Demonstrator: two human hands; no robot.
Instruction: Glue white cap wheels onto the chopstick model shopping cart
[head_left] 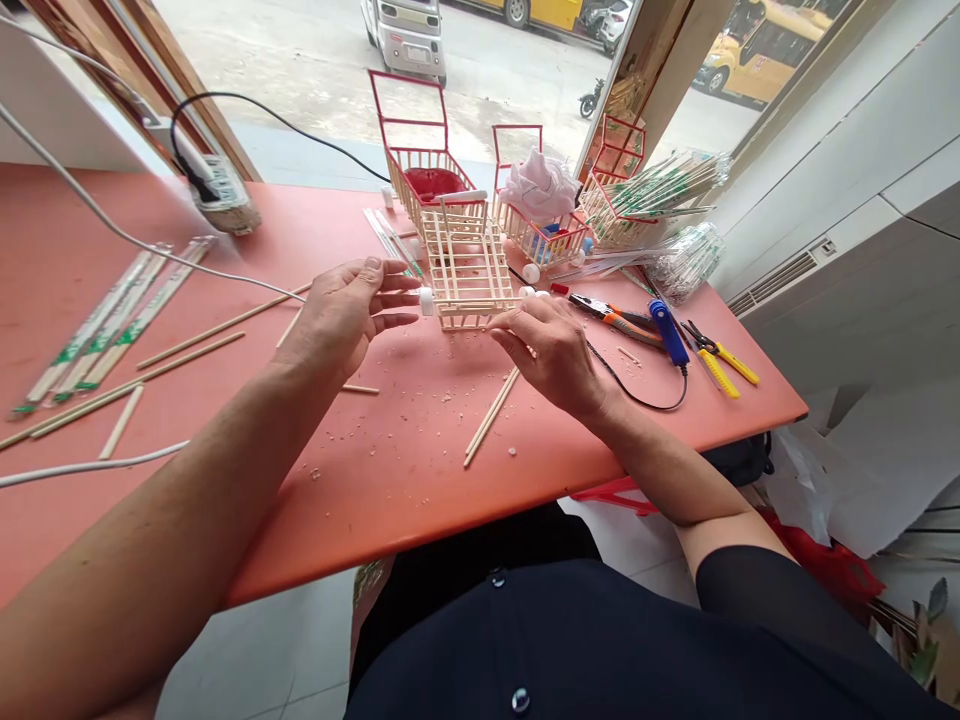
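Note:
A small cart frame of pale wooden sticks (466,268) lies on the pink table (390,470) in front of me. My left hand (346,312) hovers just left of it with fingers spread, its fingertips near a small white cap (426,301) at the frame's lower left corner. My right hand (553,350) rests at the frame's lower right corner, fingers pinched together at the bottom stick; what they grip is hidden. Two loose chopsticks (491,415) lie below my right hand.
Finished red-trimmed stick carts (431,165) (536,215) stand at the back by the window. Orange pliers (615,318), a blue-handled tool (667,332) with black cord and yellow cutters (720,362) lie right. Wrapped chopsticks (105,325) and loose sticks lie left, with a power strip (214,190) and cables.

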